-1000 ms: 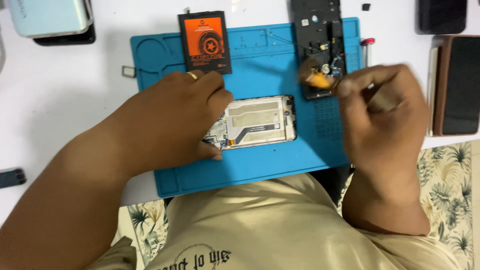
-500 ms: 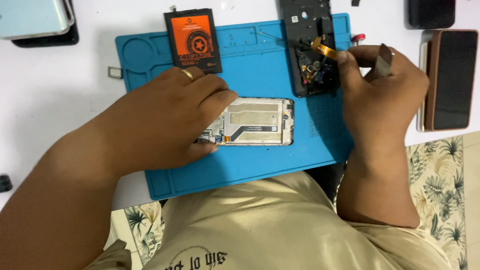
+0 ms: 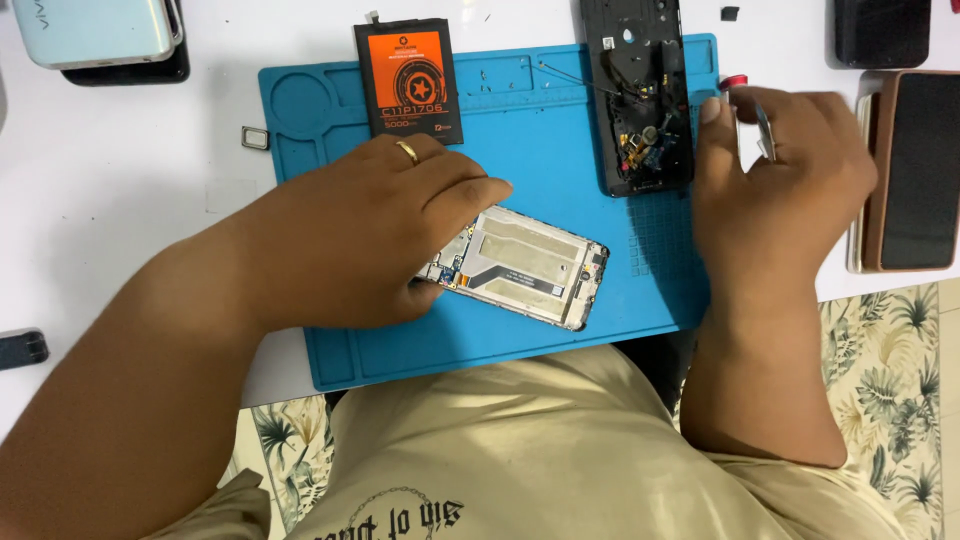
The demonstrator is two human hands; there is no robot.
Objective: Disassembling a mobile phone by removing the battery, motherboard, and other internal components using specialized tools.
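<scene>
Left hand [image 3: 380, 235] on opened phone [image 3: 525, 265] (flat)

Left hand [image 3: 370, 240] pins opened phone frame [image 3: 525, 265] on blue mat [image 3: 320, 110]; right hand [image 3: 785, 185] pinches thin metal tool [image 3: 764, 130] beside black back cover [image 3: 640, 95].
</scene>
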